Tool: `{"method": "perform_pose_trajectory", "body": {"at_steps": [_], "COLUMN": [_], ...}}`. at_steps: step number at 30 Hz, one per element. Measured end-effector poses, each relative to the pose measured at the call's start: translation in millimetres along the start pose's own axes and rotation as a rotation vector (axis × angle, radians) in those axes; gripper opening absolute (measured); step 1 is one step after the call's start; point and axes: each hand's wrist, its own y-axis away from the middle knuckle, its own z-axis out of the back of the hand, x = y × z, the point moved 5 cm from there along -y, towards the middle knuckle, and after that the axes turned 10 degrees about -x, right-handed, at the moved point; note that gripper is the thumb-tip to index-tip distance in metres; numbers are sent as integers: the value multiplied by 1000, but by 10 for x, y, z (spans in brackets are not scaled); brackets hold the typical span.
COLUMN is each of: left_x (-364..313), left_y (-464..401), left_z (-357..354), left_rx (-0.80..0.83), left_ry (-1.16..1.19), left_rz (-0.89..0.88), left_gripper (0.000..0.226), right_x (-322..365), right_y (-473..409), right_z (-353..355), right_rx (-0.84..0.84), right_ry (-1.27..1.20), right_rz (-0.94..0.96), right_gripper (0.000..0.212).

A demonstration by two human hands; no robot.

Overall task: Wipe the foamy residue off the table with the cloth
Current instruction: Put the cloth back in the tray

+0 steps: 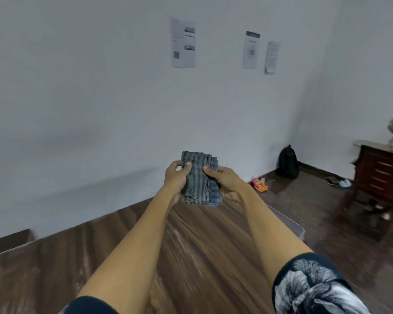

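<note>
A folded grey and blue striped cloth [199, 177] is held upright in the air above the far part of the wooden table [82, 252]. My left hand [176, 177] grips its left side with the thumb on the front. On the cloth's right side my right hand [225, 183] holds it the same way. Pale whitish foamy streaks [186, 248] run along the table top between my forearms. The picture is blurred.
A white wall with three paper sheets [183, 43] stands behind the table. On the floor to the right lie a black backpack [288, 163], a pink packet [259, 184] and slippers. A dark wooden cabinet [381, 173] stands at the far right, with a person partly visible at it.
</note>
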Motion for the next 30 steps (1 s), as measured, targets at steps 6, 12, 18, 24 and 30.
{"method": "perform_pose_trajectory", "body": {"at_steps": [6, 12, 18, 24, 30], "left_x": [651, 1121, 1467, 1908, 2352], "left_y": [168, 373, 563, 653, 575], "left_z": [-641, -1407, -2281, -3178, -3762], "left_rx": [120, 208, 241, 242, 221], "left_ry": [-17, -36, -26, -27, -10], "left_rz": [135, 211, 275, 353, 463], "left_gripper": [17, 22, 20, 21, 23], "right_x": [-302, -379, -342, -279, -323], "right_y": [143, 299, 298, 195, -116], "right_z": [869, 1769, 2707, 3659, 4350], "right_rx": [-148, -271, -374, -435, -430], "right_ry": [-16, -36, -17, 9, 63], "right_rz": [-61, -76, -93, -129, -188], "right_gripper": [16, 22, 14, 13, 15]}}
